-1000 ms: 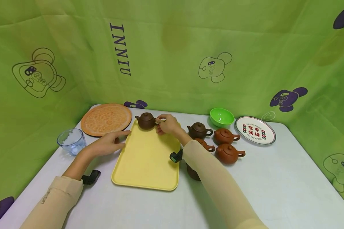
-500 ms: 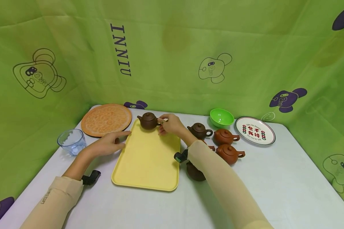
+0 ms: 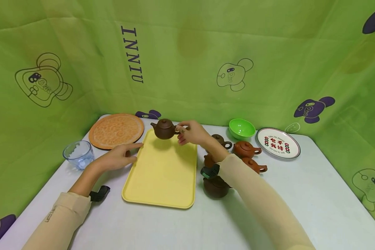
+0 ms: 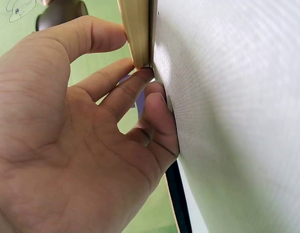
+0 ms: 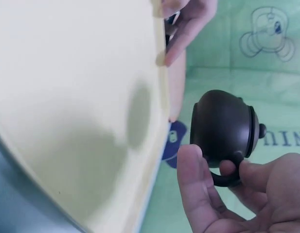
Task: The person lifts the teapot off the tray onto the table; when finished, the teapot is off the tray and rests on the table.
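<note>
A dark brown teapot (image 3: 164, 129) is up off the far end of the yellow tray (image 3: 160, 173), roughly upright, its spout to the left. My right hand (image 3: 192, 133) pinches its handle between thumb and fingers; in the right wrist view the teapot (image 5: 220, 126) hangs clear of the tray, which carries a shadow below. My left hand (image 3: 117, 158) stays at the tray's left edge. In the left wrist view, thumb and fingertips of the left hand (image 4: 86, 131) touch the outer side of the tray rim (image 4: 135, 34), the fingers fairly straight.
Right of the tray stand several teapots, including a dark one (image 3: 216, 187) and a reddish one (image 3: 244, 149), partly behind the right arm. Farther back are a green bowl (image 3: 241, 128) and a printed plate (image 3: 278, 143). A round orange-brown board (image 3: 115, 130) and blue glass bowl (image 3: 78, 155) sit left.
My right hand has lifted the dark teapot off the tray's far end and shifted it slightly right. The left hand has stayed at the tray edge.
</note>
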A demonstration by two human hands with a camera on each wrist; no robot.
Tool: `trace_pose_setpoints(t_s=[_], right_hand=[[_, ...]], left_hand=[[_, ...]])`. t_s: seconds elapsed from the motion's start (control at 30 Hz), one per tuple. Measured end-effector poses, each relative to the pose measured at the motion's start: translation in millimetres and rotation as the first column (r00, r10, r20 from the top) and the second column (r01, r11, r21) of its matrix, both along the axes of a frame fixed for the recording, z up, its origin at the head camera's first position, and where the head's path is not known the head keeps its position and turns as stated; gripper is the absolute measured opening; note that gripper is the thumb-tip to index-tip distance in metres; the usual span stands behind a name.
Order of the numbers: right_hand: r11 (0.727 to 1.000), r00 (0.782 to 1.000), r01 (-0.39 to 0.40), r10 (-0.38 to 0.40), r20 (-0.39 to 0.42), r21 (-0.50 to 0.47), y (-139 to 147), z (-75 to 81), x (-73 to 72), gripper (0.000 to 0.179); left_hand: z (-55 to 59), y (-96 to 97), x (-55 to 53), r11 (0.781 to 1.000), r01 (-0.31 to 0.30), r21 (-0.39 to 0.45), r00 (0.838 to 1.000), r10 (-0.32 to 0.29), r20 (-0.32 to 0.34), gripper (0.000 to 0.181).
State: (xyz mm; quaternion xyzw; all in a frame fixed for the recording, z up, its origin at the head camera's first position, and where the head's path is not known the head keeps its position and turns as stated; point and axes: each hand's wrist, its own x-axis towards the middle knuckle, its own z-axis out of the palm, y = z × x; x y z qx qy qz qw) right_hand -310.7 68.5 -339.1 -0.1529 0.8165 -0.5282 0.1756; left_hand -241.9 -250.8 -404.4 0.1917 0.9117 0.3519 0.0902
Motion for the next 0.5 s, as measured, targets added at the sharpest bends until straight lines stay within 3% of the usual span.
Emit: trace_pose_setpoints(t_s=[0.3,0.5], right_hand=[[1.0,1.0,-0.005,0.005,-0.002,-0.007,30,16.9,13.2,0.033],[1.0,0.999,0.001,-0.001,-0.039,0.023,54,19.3,29.0,0.03]], left_hand=[[0.5,1.8,-0.4,1.0,0.003,-0.001,1.0,-0.003,0.001,0.062],[1.4,2.0,1.0,1.0,0.003,0.006,1.0,-0.003,0.003,0.062]])
